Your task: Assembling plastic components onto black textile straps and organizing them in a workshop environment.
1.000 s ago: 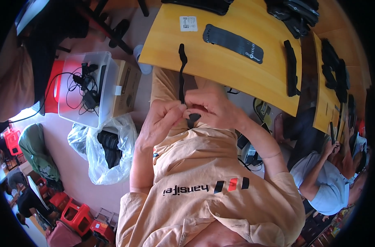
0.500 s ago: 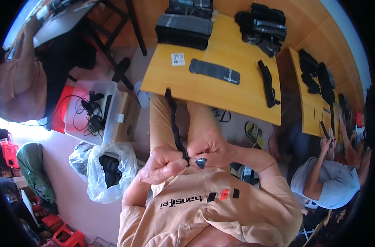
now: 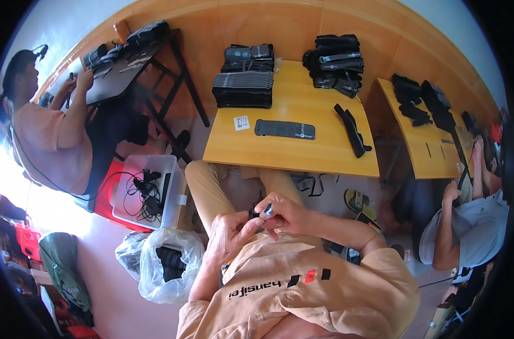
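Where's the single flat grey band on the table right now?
Head view: the flat grey band lies mid-table on the yellow table, just right of the white label.

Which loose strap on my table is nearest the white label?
The flat grey strap, just right of the label; the loose black strap lies farther right.

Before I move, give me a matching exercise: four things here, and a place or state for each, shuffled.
1. right hand
2. grey band
3. clear bin
4. plastic bag

A. flat on the yellow table
B. holding tangled black cables
C. gripping a dark strip, close to the left hand
D. crumpled, with black items inside

Pairs: 1-C; 2-A; 3-B; 4-D
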Available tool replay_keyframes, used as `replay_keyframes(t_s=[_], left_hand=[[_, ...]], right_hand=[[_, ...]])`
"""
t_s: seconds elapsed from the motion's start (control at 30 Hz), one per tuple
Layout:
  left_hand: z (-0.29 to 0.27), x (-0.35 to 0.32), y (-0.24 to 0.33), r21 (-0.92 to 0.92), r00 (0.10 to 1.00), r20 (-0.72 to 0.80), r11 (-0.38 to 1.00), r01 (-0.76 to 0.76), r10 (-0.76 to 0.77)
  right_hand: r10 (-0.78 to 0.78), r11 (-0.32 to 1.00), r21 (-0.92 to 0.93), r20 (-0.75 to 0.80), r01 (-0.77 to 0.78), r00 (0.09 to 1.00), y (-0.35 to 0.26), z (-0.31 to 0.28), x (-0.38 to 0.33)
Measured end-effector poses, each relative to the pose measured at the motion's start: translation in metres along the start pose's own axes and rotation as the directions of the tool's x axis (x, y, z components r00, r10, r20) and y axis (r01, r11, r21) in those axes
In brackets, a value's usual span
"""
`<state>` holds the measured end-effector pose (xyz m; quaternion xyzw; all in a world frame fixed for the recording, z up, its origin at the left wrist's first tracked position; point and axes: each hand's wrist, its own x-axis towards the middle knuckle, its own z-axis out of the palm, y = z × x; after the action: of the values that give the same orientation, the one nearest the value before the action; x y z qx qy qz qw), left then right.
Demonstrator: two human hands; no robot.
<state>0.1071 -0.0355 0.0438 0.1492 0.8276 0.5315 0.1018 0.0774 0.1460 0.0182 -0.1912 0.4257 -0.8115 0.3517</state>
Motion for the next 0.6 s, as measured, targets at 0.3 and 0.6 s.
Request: replay_keyframes(t_s=[0.3, 0.6], left_hand=[[0.027, -0.020, -0.033, -0.126, 0.996, -0.062, 0.990, 0.055, -0.063], [0.039, -0.030, -0.042, -0.493, 0.962, -0.018, 0.839, 0.229, -0.273]], right_hand=[[-0.185, 0.779, -0.627, -0.202, 0.018, 0.962, 0.029, 0.010, -0.012], [-0.583, 0.500, -0.831, -0.115, 0.244, 0.805, 0.093, -0.003, -0.003]])
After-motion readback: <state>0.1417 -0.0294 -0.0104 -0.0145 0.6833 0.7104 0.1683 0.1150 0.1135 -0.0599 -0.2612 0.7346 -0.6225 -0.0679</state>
